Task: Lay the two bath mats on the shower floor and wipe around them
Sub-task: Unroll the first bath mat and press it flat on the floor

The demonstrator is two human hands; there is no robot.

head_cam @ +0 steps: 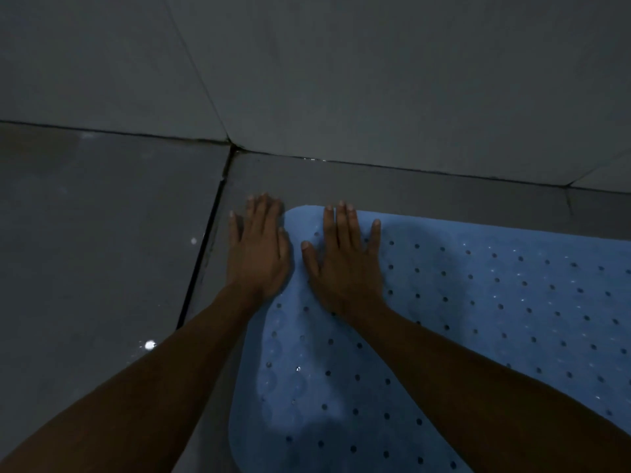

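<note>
1. Right hand [345, 264]: fingers straight, slightly spread, palm flat on the blue bath mat [478, 319] near its rounded corner at frame centre. Pressing, not gripping.
2. Left hand [257, 250]: fingers straight and together, flat; thumb side at the mat's left edge, the rest over the bare shower floor [307, 179]. Contact with the mat itself: cannot tell.
3. Mat location: lies flat across the lower right of the frame, perforated with holes, corner pointing toward the wall joint. Only one mat in view; second not visible. No cloth in view.
4. Risk (judgement): glints at lower left suggest water drops on the floor; a wet surface could let the mat slide under a sideways push. Uneven pressing could leave a raised patch.
5. Edges and room: narrow floor strip between the mat's top edge and the wall [375, 80] across the upper frame; dark floor joint [201, 264] just left of the left hand; wider open floor at far left.
</note>
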